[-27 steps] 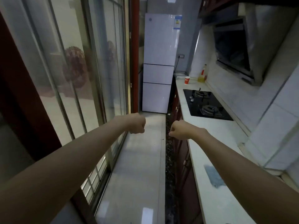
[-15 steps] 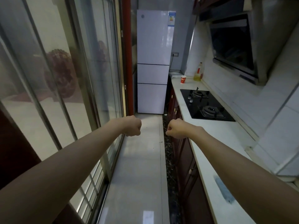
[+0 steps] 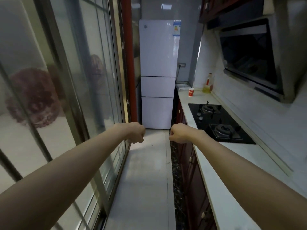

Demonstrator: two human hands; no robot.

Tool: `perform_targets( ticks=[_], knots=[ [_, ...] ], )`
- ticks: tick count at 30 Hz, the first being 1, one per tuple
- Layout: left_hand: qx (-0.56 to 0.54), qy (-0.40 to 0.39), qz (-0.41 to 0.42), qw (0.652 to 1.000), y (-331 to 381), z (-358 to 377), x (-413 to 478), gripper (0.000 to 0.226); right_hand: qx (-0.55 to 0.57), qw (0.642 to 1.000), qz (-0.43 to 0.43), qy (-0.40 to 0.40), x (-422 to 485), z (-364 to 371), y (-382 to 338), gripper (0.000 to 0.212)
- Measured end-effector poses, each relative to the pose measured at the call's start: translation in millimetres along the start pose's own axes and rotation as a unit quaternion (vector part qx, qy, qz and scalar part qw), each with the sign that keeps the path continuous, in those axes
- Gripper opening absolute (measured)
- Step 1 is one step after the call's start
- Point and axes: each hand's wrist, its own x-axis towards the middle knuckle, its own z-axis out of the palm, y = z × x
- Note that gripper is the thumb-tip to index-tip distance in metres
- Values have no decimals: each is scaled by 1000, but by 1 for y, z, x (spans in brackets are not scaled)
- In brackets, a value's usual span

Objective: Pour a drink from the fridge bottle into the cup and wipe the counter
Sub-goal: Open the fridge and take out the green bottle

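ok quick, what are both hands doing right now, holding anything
left hand: closed in a fist, nothing visible in it
right hand: closed in a fist, nothing visible in it

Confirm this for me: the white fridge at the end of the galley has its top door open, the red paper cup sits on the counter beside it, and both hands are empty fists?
Not quite: in the head view the white fridge has every door shut. The rest holds: the red paper cup stands on the pale stone counter beside it, and the left hand and right hand are empty fists.
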Motion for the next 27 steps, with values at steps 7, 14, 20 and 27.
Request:
perform_targets(
  ticks=[7, 14, 20, 27],
  knots=[
    [-15, 46, -9, 999, -10, -41, 77, 22, -28, 999, -25, -2, 84, -26, 36, 32],
    [-17, 7, -15, 1000, -42, -33, 144, 21, -30, 998, -38, -38, 167, -8, 55, 24],
    [-32, -9, -14, 999, -88, -38, 220, 26, -20, 997, -38, -58, 255, -4, 59, 23],
    [-27, -10, 1, 1000, -156, -77, 336, 20, -24, 998, -25, -59, 373, -28, 71, 33]
  ],
)
